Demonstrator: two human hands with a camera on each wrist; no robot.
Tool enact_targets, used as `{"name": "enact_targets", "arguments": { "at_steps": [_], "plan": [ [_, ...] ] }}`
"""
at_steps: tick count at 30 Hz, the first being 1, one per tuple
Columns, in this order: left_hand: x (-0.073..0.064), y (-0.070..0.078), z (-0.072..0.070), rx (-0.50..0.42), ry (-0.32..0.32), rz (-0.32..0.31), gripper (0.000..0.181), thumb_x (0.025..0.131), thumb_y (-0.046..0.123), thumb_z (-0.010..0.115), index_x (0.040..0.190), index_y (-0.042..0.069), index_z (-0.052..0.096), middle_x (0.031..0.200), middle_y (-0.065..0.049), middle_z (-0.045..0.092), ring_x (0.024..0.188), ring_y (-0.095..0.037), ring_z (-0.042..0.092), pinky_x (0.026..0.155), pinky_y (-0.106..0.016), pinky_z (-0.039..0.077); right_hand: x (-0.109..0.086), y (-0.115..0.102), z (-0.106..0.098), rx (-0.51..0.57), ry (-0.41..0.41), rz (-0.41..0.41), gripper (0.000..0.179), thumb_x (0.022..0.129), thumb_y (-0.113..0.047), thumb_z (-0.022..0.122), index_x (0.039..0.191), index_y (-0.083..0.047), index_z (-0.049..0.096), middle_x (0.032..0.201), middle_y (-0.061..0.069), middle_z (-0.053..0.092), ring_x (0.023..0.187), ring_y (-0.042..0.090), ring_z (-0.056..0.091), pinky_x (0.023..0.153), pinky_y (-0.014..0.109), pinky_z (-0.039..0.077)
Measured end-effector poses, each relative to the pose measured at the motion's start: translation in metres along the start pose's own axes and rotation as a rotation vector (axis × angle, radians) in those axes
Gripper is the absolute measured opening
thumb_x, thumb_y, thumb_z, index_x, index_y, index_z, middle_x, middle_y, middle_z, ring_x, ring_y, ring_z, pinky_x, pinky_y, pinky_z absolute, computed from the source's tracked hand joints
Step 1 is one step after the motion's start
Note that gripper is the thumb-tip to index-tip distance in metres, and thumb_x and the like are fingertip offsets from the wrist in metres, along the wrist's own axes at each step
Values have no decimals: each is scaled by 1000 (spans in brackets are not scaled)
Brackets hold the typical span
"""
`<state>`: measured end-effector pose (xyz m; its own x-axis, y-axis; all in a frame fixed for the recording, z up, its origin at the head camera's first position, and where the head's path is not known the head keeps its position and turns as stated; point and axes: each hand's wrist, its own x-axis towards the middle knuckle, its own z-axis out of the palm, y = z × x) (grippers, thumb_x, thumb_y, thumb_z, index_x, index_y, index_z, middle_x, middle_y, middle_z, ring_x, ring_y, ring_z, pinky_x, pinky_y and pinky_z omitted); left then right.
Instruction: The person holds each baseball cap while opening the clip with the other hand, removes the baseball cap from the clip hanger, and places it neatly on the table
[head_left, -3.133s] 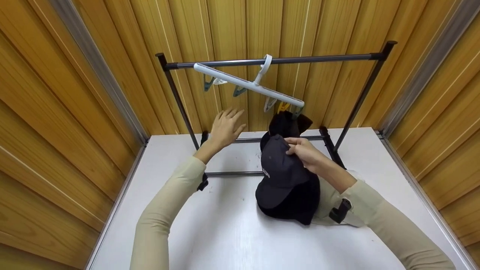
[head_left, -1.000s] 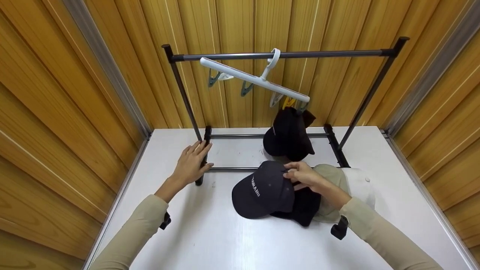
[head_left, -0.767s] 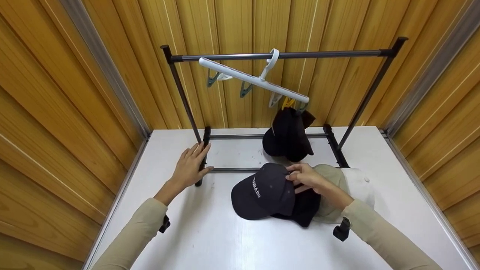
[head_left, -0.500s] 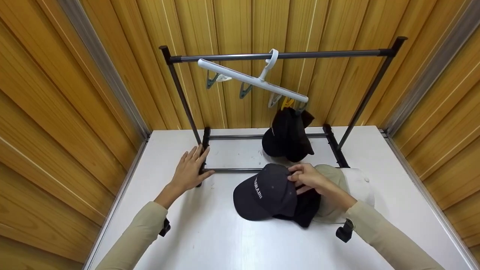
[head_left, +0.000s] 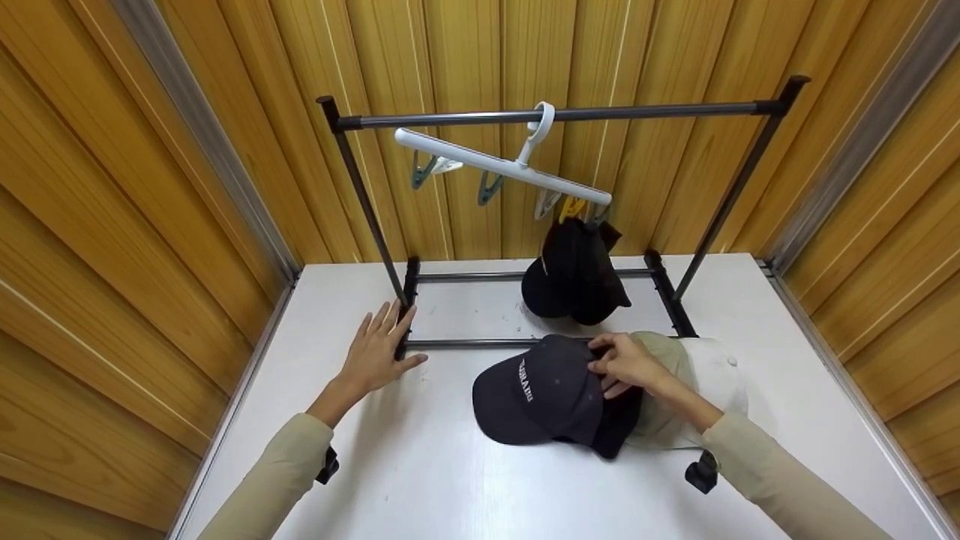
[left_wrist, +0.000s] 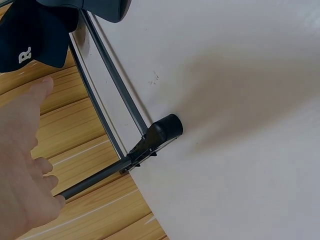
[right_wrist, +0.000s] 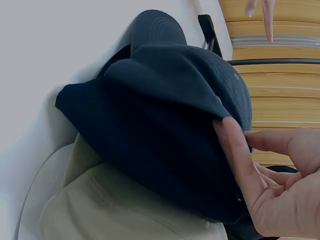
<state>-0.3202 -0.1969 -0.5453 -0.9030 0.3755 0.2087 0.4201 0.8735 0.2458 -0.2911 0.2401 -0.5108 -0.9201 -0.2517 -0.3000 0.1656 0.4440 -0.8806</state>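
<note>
One navy cap [head_left: 536, 397], pinched by the right hand [head_left: 634, 365], overlaps a black cap [head_left: 624, 421] midway between the table's [head_left: 450, 480] side edges. Toward the left edge, the left hand [head_left: 373, 351] spreads wide, perhaps touching the rack [head_left: 660, 112].

In the head view we get bright light, a pale glare streak down the white tabletop [head_left: 491, 495] and a soft shadow beside the left sleeve [head_left: 277, 465]. Wide-angle distortion splays the wood-grain panels [head_left: 105, 247]. We find the navy cap's [head_left: 566, 401] lettering [head_left: 526, 380] smeared. Our wrist views look softer and dimmer, the left crossed by a broad brownish shadow.
</note>
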Motion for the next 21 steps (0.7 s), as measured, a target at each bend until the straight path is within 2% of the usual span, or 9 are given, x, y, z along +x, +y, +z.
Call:
{"name": "enact_targets", "arguments": {
  "at_steps": [11, 21],
  "plan": [
    [-1, 3, 1, -15, -23, -12, 86, 91, 51, 71, 159, 11, 37, 164, -26, 32, 153, -45, 28, 123, -64, 23, -1, 3, -5, -123, 14, -12, 42, 93, -1, 67, 132, 10, 55, 75, 11, 63, 56, 16, 69, 48, 29, 58],
    [3, 13, 2, -38, -39, 0, 84, 92, 49, 72, 158, 11, 39, 162, -28, 34, 153, -46, 29, 123, -64, 24, -4, 2, -6, -146, 32, -5, 35, 95, -3, 66, 127, 9, 59, 75, 11, 66, 57, 14, 68, 48, 28, 58]
  ]
}}
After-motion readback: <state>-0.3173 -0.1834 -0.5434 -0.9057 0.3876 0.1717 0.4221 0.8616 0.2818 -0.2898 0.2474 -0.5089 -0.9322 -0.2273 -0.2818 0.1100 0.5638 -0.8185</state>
